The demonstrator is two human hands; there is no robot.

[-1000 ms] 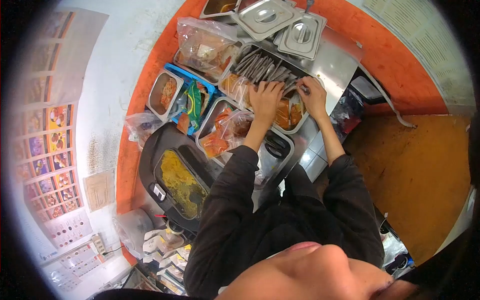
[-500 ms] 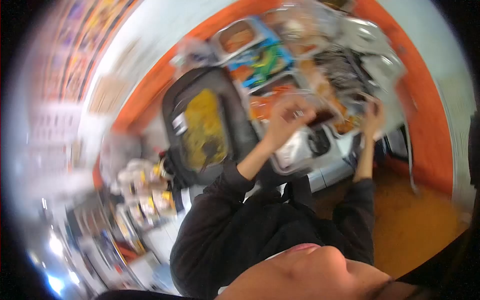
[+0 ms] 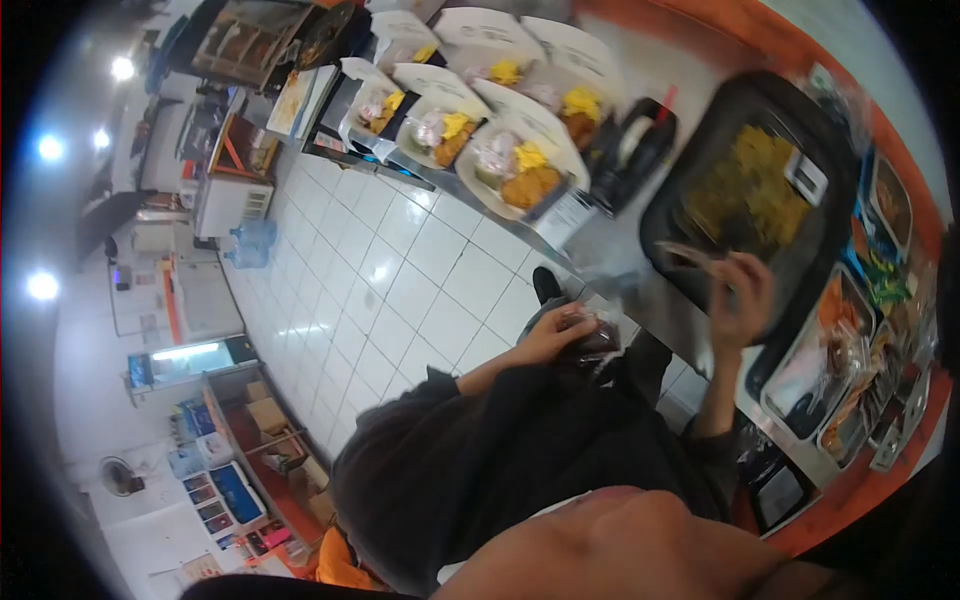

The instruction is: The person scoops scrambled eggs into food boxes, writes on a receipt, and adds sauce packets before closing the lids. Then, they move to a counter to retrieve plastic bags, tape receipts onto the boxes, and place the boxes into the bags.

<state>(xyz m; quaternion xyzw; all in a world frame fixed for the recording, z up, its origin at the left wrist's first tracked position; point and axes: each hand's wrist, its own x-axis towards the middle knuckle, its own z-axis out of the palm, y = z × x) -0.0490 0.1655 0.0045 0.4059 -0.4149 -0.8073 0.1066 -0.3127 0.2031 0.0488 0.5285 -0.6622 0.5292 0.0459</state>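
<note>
My left hand (image 3: pixel 557 335) is closed round a small clear plastic container (image 3: pixel 600 338) with dark brown contents, low in front of my body beside the counter edge. My right hand (image 3: pixel 742 298) is raised over the near edge of a large black tray (image 3: pixel 668 215). Its fingers pinch a thin, spoon-like utensil (image 3: pixel 685 254), blurred and pointing left. Yellow food (image 3: pixel 750 190) lies in the tray with a small white-framed label on it. Left of the tray, several open paper food boxes (image 3: pixel 520 165) hold rice, yellow shreds and fried pieces.
A black holder (image 3: pixel 632 155) with a red stick stands between boxes and tray. At the right are a metal food pan (image 3: pixel 810 395) and packets along the orange counter edge (image 3: pixel 935 420). White floor tiles (image 3: pixel 400 290) stretch left towards a water jug (image 3: pixel 252 243) and shelves.
The view has swung left, bringing the food boxes and floor into sight. My left hand has moved from above the food pans to beside the counter, still holding the container; my right hand is now by the tray.
</note>
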